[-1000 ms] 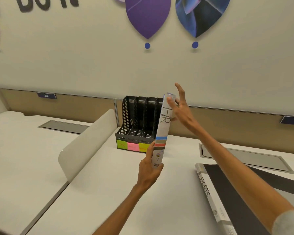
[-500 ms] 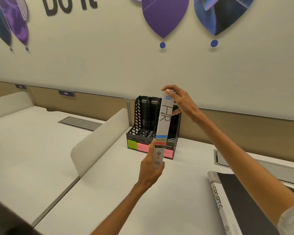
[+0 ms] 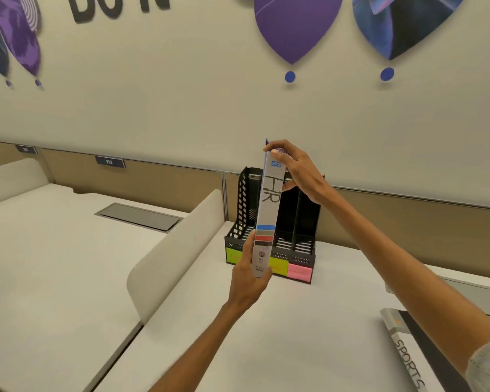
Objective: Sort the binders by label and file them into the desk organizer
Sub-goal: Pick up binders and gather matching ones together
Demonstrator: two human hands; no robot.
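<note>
HR binder [image 3: 269,210]: it stands upright in the air, in front of the organizer, with the spine turned to the camera. On the spine is written "HR" by hand, and below are blue, red and dark stripes.
Left hand [image 3: 250,275]: it grips the bottom end of the HR binder, the thumb lying along the left edge of the spine.
Right hand [image 3: 297,172]: it pinches the top end of the HR binder, fingers over the top and thumb at the right edge.
Organizer [image 3: 303,222]: black, with several upright slots, it stands on the desk [image 3: 266,335] close to the back wall. The slots which can be seen look empty. On its front are green, yellow and pink notes; the words on them are too small to read.
SPORTS binder [image 3: 408,360]: it lies flat on the desk at the lower right, well apart from the organizer, partly behind the right arm.
Divider [image 3: 175,250]: a white curved panel left of the organizer.
</note>
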